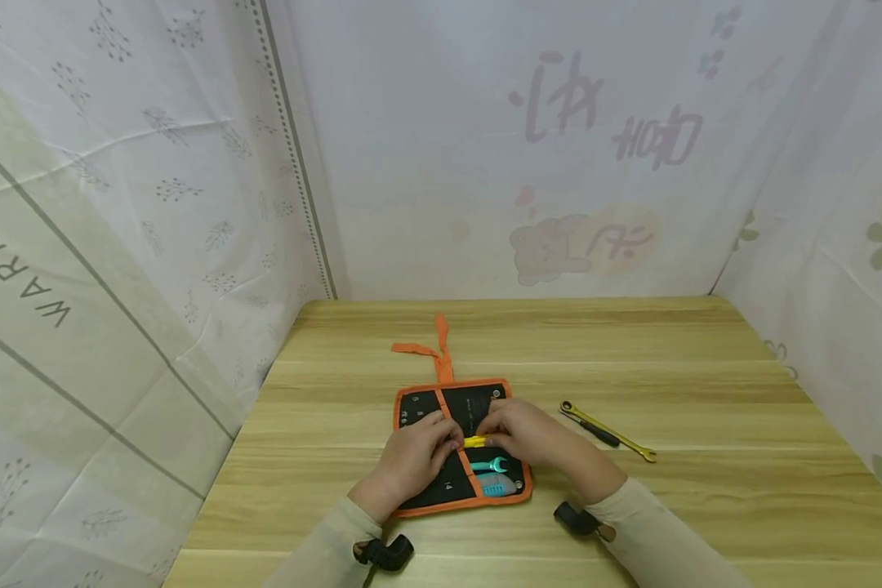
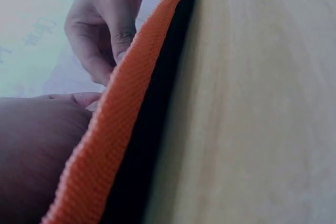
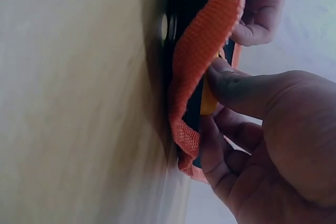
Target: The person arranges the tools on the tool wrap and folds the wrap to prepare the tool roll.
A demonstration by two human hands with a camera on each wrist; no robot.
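Note:
A black tool pouch [image 1: 459, 488] with orange trim lies spread on the table. My right hand [image 1: 532, 434] pinches a yellow tool [image 1: 474, 442] between thumb and fingers at the pocket's mouth; its other end is hidden in the pocket, so its kind cannot be told. The right wrist view shows the thumb on this yellow piece [image 3: 208, 98]. My left hand [image 1: 415, 453] has its curled fingertips on the orange band of the pocket, pinching it beside the yellow tool. Just below, a teal wrench [image 1: 491, 465] and a grey-and-teal handled tool [image 1: 496, 486] stick out of the pockets.
Right of the pouch, a yellow ratchet wrench [image 1: 617, 435] lies beside a black-handled slim tool [image 1: 597, 429]. Orange ties [image 1: 443, 353] stretch from the pouch toward the table's back edge. Printed curtains [image 1: 426, 163] surround the wooden table [image 1: 323, 392].

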